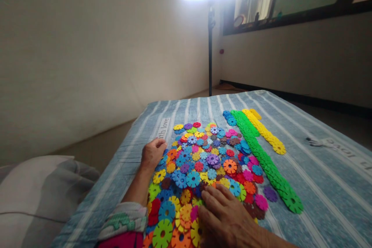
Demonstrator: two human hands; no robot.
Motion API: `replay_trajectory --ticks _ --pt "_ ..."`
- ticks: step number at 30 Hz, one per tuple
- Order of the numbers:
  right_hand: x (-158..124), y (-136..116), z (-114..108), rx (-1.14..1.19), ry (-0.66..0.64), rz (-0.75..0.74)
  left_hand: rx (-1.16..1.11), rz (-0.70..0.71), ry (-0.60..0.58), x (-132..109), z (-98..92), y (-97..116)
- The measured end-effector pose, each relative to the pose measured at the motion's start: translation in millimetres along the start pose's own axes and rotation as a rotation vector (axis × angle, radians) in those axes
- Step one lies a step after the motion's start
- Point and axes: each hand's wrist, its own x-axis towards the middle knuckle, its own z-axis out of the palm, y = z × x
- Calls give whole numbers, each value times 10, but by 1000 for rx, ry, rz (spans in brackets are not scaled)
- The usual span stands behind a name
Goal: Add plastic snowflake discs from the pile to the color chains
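A heap of flat, notched plastic discs in many colours covers the middle of a blue striped cloth. My left hand rests at the heap's left edge with its fingers curled inward, touching the discs there. Nearer to me, my right hand lies palm down on the front of the heap, fingers stretched forward and close together over the discs. To the right of the heap, a long row of green discs lies beside a shorter row of yellow discs.
A lamp stand with a bright light bar rises behind the cloth's far edge. A grey cushion lies at the left. Walls close in at the left and back, with a window at the upper right.
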Motion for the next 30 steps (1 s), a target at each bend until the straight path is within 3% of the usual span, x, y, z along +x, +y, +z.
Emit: replay_trajectory --ticks 5,9,12,17,21,30 --pt "29 -12 -32 19 -36 20 62 43 -53 -41 -32 158" --pt "44 -9 -72 50 -124 26 170 127 -109 -114 -58 427" --pt "62 -4 -112 65 -191 21 225 291 -184 -224 -49 686" --pt "121 -11 -200 80 -256 27 271 574 -420 -451 79 994" --pt "156 -20 -248 87 -264 27 356 672 -530 -573 200 1006" --pt "184 -27 -304 99 -288 38 427 662 -529 -556 245 926"
